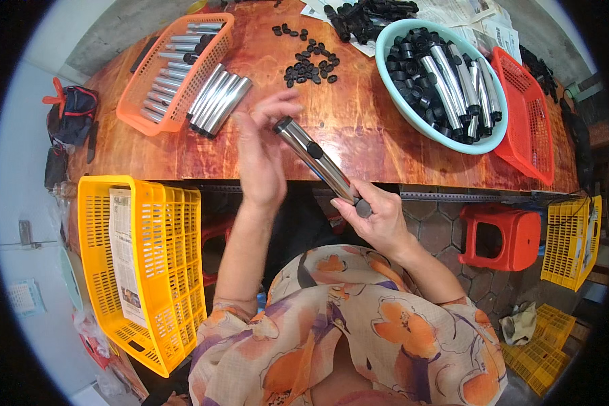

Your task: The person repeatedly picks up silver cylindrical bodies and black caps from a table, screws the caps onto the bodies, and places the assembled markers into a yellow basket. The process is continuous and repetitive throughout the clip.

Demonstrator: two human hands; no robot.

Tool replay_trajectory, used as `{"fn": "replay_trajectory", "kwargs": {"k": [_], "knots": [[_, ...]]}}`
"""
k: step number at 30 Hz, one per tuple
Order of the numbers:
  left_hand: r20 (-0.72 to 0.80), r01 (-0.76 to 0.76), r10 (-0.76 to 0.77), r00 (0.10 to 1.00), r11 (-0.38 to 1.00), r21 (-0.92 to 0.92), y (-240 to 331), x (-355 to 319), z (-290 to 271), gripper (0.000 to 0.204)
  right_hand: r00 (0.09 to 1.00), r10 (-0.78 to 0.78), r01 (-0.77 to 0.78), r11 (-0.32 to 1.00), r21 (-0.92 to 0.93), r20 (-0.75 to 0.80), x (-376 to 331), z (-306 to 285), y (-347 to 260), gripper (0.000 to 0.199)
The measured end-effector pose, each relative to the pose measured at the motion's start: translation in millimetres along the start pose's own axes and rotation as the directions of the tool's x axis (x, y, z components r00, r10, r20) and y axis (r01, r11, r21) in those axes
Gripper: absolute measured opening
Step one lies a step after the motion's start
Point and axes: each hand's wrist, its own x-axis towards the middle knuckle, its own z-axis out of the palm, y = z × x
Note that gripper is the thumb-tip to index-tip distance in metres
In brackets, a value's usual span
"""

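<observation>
In my right hand (379,220) is a silver metal tube (331,172) with a black collar at its far end, a black button partway along and a dark round knob at the near end. It looks like the body of a desoldering pump. My fingers and thumb close round its near end, and it tilts up and away to the left. My left hand (262,159) is raised beside the far end, fingers stretched out, holding nothing. Beyond it, several silver tubes (220,100) lie side by side on the wooden table (358,128). Small black caps (311,68) are scattered farther back.
An orange basket (176,101) of silver tubes stands at the left. At the right, a pale blue basin (386,88) holds black parts and silver tubes, beside a red basket (531,128). Below the table are a yellow crate (142,271) and a red stool (517,237).
</observation>
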Motion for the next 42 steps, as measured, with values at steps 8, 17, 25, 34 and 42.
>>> {"fn": "replay_trajectory", "kwargs": {"k": [8, 17, 25, 34, 42], "knots": [[0.571, 0.238, -0.35, 0.743, 0.935, 0.264, 45.0, 29.8, -6.3, 0.084, 0.991, -0.121, 0.123, 0.991, -0.048, 0.05, -3.4, -8.4, -3.8, 0.027], [0.868, 0.024, -0.143, 0.475, 0.988, 0.15, 38.9, 18.8, -10.5, 0.084, 0.9, 0.126, -0.324, 0.835, 0.445, 0.418, -24.5, -21.9, -8.8, 0.016], [0.882, 0.175, -0.135, 0.452, 0.983, 0.061, 19.0, -6.0, -16.0, 0.093, 0.344, 0.099, -0.917, -0.177, 0.357, 0.934, -29.7, -37.9, -0.6, 0.016], [-0.053, 0.305, -0.375, 0.926, 0.821, -0.482, -5.2, -6.1, -1.7, 0.08, 0.702, 0.416, -0.712, 0.436, 0.55, 0.579, -2.7, -19.5, 0.1, 0.019], [-0.04, 0.129, -0.158, 0.987, 0.906, -0.404, -23.4, -13.0, 25.9, 0.043, 0.95, 0.228, -0.287, 0.908, 0.306, 0.215, 10.3, 9.2, 21.5, 0.032]]}}
